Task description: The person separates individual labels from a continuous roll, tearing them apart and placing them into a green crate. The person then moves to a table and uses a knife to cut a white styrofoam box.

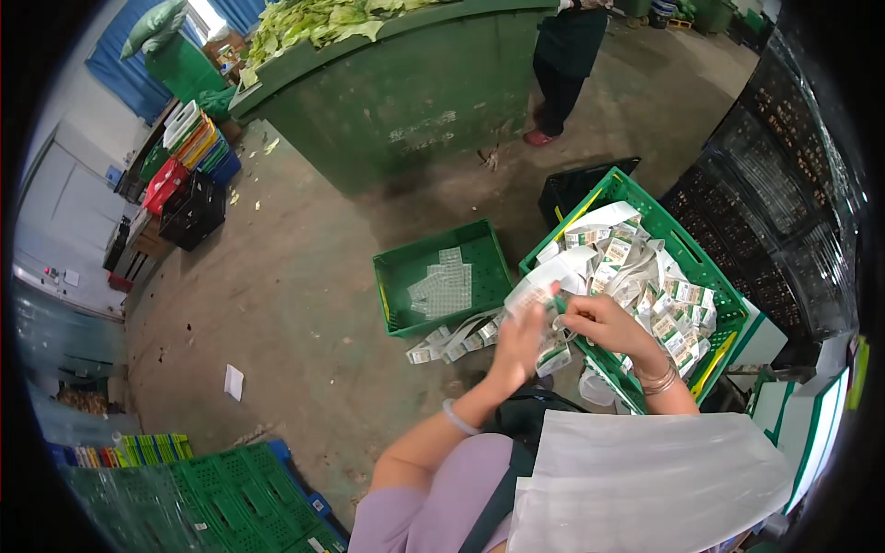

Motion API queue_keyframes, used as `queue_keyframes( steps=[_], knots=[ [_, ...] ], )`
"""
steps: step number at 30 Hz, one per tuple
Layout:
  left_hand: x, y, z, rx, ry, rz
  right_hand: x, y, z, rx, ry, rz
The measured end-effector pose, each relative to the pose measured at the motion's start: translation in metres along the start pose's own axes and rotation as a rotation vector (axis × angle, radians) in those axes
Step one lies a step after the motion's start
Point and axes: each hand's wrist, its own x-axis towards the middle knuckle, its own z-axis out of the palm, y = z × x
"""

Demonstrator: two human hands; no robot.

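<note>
My left hand (520,343) is blurred, its fingers against a whitish, partly see-through piece (531,294); whether it grips this piece cannot be made out. Just right of it, my right hand (608,323) has its fingers curled around the edge of a printed label strip (555,352). Both hands are at the near left side of a large green plastic crate (684,238). Tangled strips of printed labels (615,259) with white backing fill this crate. More label strip (449,345) trails on the floor to the left of my hands.
A smaller green crate (442,240) holds clear gridded plastic pieces (449,287). Beyond stands a big green bin (394,117) heaped with leaves (325,24). A person (567,62) stands beside it. Stacked black crates (767,186) rise at right; green crates (228,491) stand lower left.
</note>
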Motion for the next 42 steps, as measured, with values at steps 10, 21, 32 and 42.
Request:
queue_keyframes(
  steps=[10,21,32,42],
  knots=[
    [0.012,-0.002,-0.015,-0.664,0.081,-0.312,-0.014,-0.01,0.002,0.008,0.139,-0.014],
    [0.017,0.012,-0.019,-0.703,0.009,-0.257,-0.01,0.007,0.018,-0.502,0.161,-0.205],
    [0.012,0.031,-0.035,-0.772,-0.071,-0.262,-0.017,-0.005,0.009,-0.291,0.139,-0.119],
    [-0.02,-0.021,-0.021,-0.523,-0.28,0.007,-0.005,0.009,0.031,0.049,0.183,-0.002]
  ],
)
